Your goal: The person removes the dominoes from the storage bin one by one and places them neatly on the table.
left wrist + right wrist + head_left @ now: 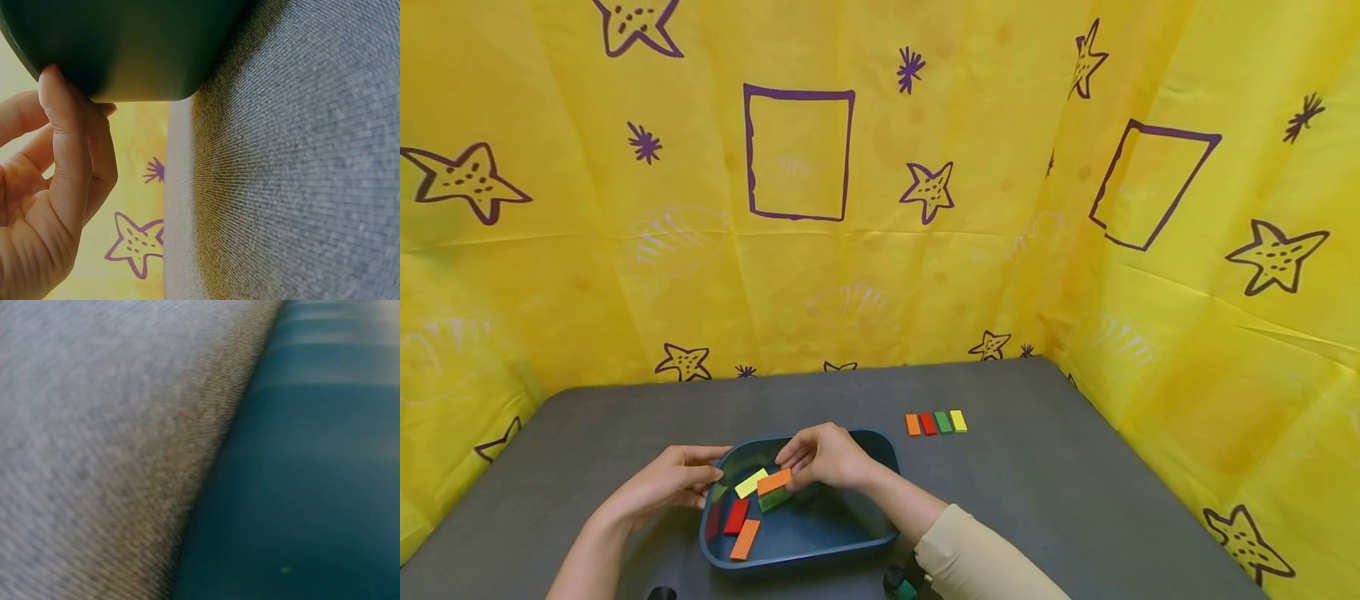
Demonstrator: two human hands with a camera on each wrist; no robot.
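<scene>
We see a dark blue tray (823, 533) resting on the grey desk (1037, 492), and we take it as our landmark for everything else. Our left hand (664, 483) is at the tray's left end, its fingers and thumb clamped on the rim and outer wall there. Our right hand (829, 457) reaches over the tray's right side to its middle, with thumb and fingers together on one end of the upper orange block (772, 481).

That block sits inside the tray, just above a green block (773, 501) and partly covering it; we cannot tell whether the two touch. Beside them, toward the tray's left far corner, we find a yellow block (750, 483). Nearer the tray's left wall lies a red block (737, 517), and a lower orange block (745, 540) lies close to it, toward the tray's near left corner.

Outside the tray, beyond its far right corner, we count a row of four blocks (943, 422) standing side by side: orange, red, green and yellow, going away from the tray. Our light sleeve (988, 558) crosses beside the tray's near right corner. Well behind the tray hangs yellow cloth (865, 267) printed with purple stars and frames.
</scene>
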